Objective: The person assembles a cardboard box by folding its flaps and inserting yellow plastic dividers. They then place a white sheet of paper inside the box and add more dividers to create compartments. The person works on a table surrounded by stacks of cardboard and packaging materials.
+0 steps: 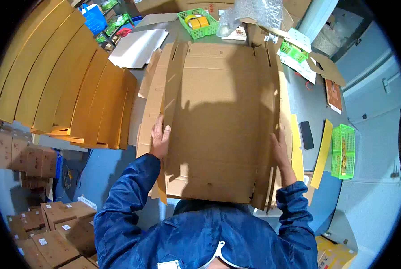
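Note:
A large brown cardboard box blank (216,112) lies before me on the table, its long side panels folded partly upward. My left hand (159,140) holds the left side panel (172,85), with the thumb apart from the fingers. On the opposite side, my right hand (280,148) grips the right side panel (265,94); part of its fingers is hidden by the cardboard. Shadows fall across the flat middle of the blank. More cardboard layers show along both outer edges, beneath or beside the panels.
Tall orange-yellow panels (75,85) stand at the left. A green basket (198,24) with tape rolls and bubble wrap (250,18) are at the back. On the right lie a dark phone (306,135), yellow strips (321,154) and another green basket (343,152). Cartons (59,240) fill the lower left.

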Available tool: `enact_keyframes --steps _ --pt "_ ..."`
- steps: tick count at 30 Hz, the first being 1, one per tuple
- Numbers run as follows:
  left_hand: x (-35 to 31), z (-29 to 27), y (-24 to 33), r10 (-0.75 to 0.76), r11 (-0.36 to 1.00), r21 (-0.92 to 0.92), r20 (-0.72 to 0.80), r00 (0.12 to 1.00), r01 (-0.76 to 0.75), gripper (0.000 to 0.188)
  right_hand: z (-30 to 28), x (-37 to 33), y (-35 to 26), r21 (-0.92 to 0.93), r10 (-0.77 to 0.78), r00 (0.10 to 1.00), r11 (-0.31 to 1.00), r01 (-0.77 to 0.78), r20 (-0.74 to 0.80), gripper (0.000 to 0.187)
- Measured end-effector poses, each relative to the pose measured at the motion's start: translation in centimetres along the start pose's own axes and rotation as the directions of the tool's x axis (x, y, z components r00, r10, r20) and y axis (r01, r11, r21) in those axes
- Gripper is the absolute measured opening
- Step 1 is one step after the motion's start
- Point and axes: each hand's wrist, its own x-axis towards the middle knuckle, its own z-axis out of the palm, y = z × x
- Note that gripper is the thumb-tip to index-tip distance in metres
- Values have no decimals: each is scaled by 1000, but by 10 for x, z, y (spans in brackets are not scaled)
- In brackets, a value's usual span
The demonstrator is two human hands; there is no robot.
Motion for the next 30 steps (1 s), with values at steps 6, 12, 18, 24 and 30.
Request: enact_keyframes --steps 6,12,18,24,30 --pt "29 22 7 51 989 -137 -52 997 -58 23 69 18 -9 -178 -302 947 943 280 -110 45" --pt "48 5 12 -367 835 -343 233 900 430 62 57 47 -29 170 137 991 976 -134 -4 66" --pt "75 11 -25 -415 889 327 284 864 320 100 84 83 7 -238 255 967 939 -249 -5 75" --pt "40 23 -65 -332 748 617 31 943 243 82 52 63 23 -508 181 978 836 -208 -103 61" --pt "32 27 -31 -225 748 659 139 964 80 74 58 57 12 -629 -50 984 774 -69 -169 59"
